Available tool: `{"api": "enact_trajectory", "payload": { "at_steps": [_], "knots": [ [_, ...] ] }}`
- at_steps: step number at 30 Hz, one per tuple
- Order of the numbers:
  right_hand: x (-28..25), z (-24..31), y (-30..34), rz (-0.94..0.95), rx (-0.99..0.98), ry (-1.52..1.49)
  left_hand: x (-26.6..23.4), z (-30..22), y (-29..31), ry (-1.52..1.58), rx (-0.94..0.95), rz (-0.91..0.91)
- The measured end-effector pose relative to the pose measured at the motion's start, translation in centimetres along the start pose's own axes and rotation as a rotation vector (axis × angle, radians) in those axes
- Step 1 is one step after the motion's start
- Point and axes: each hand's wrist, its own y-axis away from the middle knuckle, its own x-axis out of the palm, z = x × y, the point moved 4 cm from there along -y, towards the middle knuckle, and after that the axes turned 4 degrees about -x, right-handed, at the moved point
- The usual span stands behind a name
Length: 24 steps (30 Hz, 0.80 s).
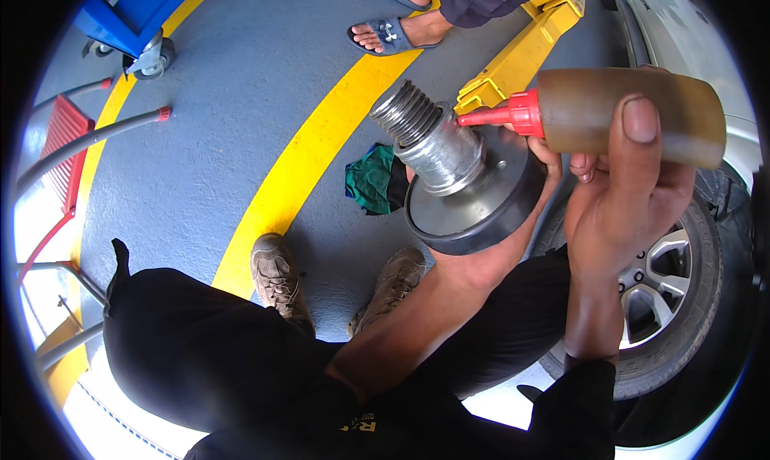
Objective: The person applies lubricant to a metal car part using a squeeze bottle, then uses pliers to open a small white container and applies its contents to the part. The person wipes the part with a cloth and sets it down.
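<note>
My left hand [480,269] cups a round metal part [449,159] from below, its fingertips showing past the far right edge. The part has a wide disc with a black rim, a shiny collar and a thick threaded end tilted up to the left. My right hand [630,187] is closed around a squeeze bottle [694,119] of brownish see-through plastic, thumb on its near side. The bottle lies nearly level; its red nozzle [489,116] points left, with the tip at the collar. I cannot tell whether the tip touches, and no liquid is seen coming out.
A wheel with tyre [706,299] lies beside my right arm, near a light-coloured car body [698,31]. Beyond are a yellow metal beam [521,51] and another person's sandalled foot [393,36]. A green-and-black cloth [375,179] rests on the floor. Left stand a red-and-grey frame [68,143] and blue wheeled cabinet [132,19].
</note>
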Motion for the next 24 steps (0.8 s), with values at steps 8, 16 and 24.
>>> {"api": "enact_trajectory", "payload": {
  "at_steps": [8,16,24],
  "knots": [
    [-1.3,-0.9,0.4,-0.042,0.043,-0.022,-0.1,0.4,0.3,-0.408,0.023,-0.058],
    [-1.5,-0.8,0.2,-0.124,0.076,0.035,-0.2,0.7,0.3,-0.146,-0.009,-0.078],
    [-2.0,-2.0,0.0,-0.129,0.199,-0.021,0.5,1.5,0.1,-0.023,-0.152,-0.037]
  ]
}}
